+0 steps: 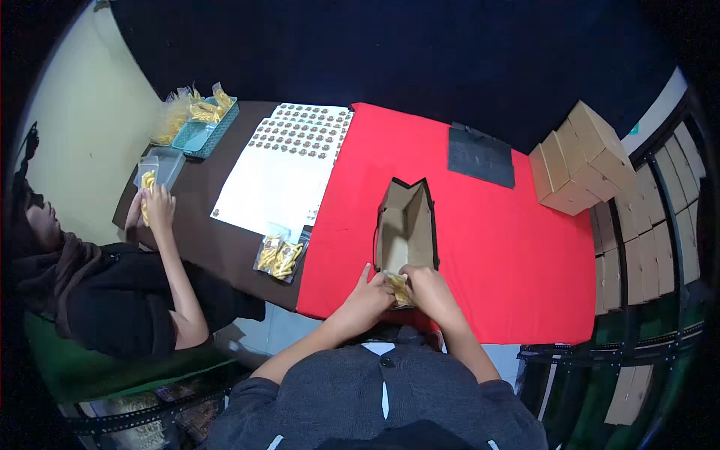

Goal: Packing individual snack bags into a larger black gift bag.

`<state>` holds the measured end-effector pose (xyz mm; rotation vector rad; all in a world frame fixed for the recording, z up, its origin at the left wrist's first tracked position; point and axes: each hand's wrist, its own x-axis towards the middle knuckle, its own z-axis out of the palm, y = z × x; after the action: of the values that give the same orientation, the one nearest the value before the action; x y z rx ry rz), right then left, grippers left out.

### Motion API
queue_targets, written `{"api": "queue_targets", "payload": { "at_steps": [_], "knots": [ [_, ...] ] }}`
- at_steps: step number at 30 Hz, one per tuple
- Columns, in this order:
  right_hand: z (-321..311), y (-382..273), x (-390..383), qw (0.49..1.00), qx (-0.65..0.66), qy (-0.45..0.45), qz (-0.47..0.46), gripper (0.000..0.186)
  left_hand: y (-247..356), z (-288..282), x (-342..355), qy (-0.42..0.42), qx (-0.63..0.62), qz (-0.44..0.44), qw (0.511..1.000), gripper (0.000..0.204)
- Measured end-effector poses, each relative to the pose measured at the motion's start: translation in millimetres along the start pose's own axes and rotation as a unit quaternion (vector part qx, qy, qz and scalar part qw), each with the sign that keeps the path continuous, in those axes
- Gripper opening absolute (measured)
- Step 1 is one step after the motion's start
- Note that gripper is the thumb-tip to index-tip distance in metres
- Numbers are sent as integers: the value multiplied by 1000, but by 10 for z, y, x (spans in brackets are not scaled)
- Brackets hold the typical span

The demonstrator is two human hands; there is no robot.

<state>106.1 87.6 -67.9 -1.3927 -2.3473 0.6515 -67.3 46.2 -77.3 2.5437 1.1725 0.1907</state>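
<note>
I held a small clear packet of yellow snacks (398,289) between both hands, right at the near edge of the table. My left hand (367,295) pressed against its left side with the fingers curled and the thumb raised, and my right hand (424,287) closed over its right side and top, so the packet was pinched between them (only its crinkled middle showed). Just beyond my knuckles lay an open paper bag (406,226), dark outside and plain brown inside, its mouth turned toward me and its stiff sides forming a long box shape. It rested on a smooth red cloth (510,255) covering the right part of the table.

To the left of the cloth, on the brown tabletop, lay two more glossy snack packets (280,256), near a white sheet of round stickers (296,161). Further left another person's hands (151,206) held a packet, with a teal tray (202,131) of packets beyond. A flat black bag (481,156) lay on the far cloth, and folded cardboard boxes (577,159) were stacked at the right.
</note>
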Motion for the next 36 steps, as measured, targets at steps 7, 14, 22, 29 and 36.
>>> {"api": "queue_targets", "payload": {
  "at_steps": [7,14,22,29,36],
  "knots": [
    [172,125,89,987,-105,-108,59,18,18,-13,-5,-11,5,-16,1000,32],
    [87,118,66,983,-112,-127,67,23,78,-52,-40,51,-60,9,997,36],
    [-318,-357,104,994,10,-106,30,35,33,-169,-147,165,-111,2,980,18],
    [-352,-977,200,978,143,-75,-134,26,-85,-358,-570,317,-135,-44,938,15],
    [509,-1284,386,941,270,-134,-155,28,-293,-138,-1241,376,-158,-193,892,16]
  ]
}}
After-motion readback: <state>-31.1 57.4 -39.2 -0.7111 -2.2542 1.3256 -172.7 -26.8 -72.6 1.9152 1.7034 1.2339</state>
